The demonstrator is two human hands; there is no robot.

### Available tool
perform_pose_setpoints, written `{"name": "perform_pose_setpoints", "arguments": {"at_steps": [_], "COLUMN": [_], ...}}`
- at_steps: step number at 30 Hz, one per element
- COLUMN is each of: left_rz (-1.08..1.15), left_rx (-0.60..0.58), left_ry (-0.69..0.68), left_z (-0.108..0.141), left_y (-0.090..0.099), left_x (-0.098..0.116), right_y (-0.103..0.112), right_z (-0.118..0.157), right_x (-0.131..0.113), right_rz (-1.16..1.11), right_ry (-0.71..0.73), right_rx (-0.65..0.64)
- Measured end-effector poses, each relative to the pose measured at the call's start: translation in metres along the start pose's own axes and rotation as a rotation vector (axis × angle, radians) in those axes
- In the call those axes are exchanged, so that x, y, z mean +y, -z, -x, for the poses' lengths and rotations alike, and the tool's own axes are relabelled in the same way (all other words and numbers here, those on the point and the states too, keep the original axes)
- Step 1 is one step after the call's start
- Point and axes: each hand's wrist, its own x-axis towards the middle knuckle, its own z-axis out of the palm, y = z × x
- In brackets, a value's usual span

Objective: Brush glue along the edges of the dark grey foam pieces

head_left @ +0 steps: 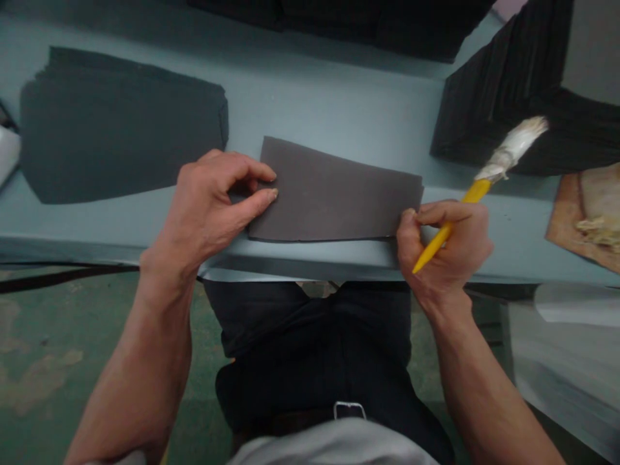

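A flat grey-brown sheet (334, 194) with a slanted top edge lies near the front edge of the table; I cannot tell its material. My left hand (217, 200) pinches its left end between thumb and forefinger. At the other end, my right hand (448, 242) holds the sheet's right edge with its fingertips. That same hand also grips a brush (477, 190) with a yellow handle, its whitish, caked bristles pointing up and right. To the left lies a pile of dark cut sheets (121, 129), close to my left hand.
Tall stacks of dark pieces (504, 97) stand at the right. More dark stacks (339, 22) line the back. A brown board (576, 213) with yellowish residue sits at the right. The light blue tabletop (329, 106) ends just before my body. Pale sheeting (566, 349) shows below right.
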Motion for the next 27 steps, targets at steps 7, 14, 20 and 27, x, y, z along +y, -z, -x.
{"name": "perform_pose_setpoints", "arguments": {"at_steps": [7, 14, 20, 27], "left_rz": [0.051, 0.050, 0.032, -0.072], "left_rx": [-0.044, -0.085, -0.068, -0.131], "left_ry": [-0.015, 0.011, -0.042, 0.002], "left_z": [-0.003, -0.006, -0.007, -0.009], "left_y": [0.002, 0.004, 0.003, 0.002], "left_x": [-0.007, -0.004, -0.004, -0.002], "right_y": [0.000, 0.002, 0.002, -0.001], "right_z": [-0.001, -0.002, -0.003, -0.001], "right_x": [0.002, 0.005, 0.005, 0.017], "right_rz": [0.017, 0.061, 0.053, 0.007], "right_ry": [0.083, 0.100, 0.060, 0.129], "right_rx": [0.036, 0.019, -0.001, 0.090]}}
